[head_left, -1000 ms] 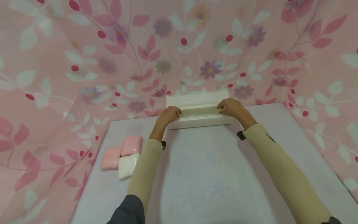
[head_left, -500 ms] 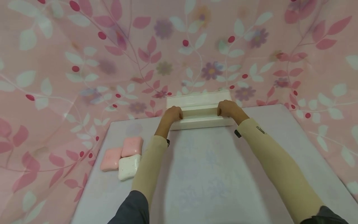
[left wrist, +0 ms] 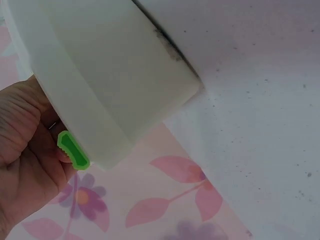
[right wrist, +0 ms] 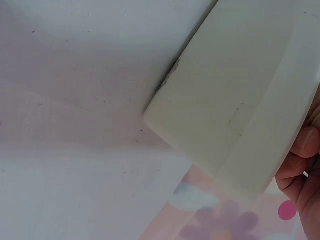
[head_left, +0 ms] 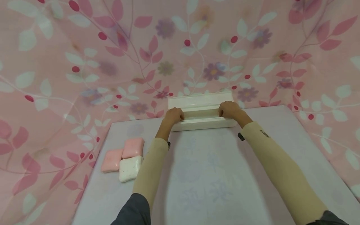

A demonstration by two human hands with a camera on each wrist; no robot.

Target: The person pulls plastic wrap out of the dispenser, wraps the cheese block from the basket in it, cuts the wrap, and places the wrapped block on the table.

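A long white box (head_left: 203,125) stands at the back of the table, its lid (head_left: 198,100) raised against the floral cloth. At the box's left end, my left hand (head_left: 174,115) grips the upper edge with curled fingers. My right hand (head_left: 229,110) grips the right end the same way, knuckles up; its fingertips are partly hidden behind the wall. A green clip-like piece (left wrist: 73,151) shows beside the left fingers in the left wrist view. Dark marks run along the box's lower edge in both wrist views.
Left of the left forearm lie two pink soap bars (head_left: 133,147) and a speckled white soap bar (head_left: 130,168), touching one another. They rest on the pale table cover (head_left: 202,175). A pink floral cloth (head_left: 180,62) hangs behind and around the table.
Both hands have closed from loosely bent fingers into a firmer grip at the box's ends, dipping slightly inward. Box, lid and soap bars stay in place.
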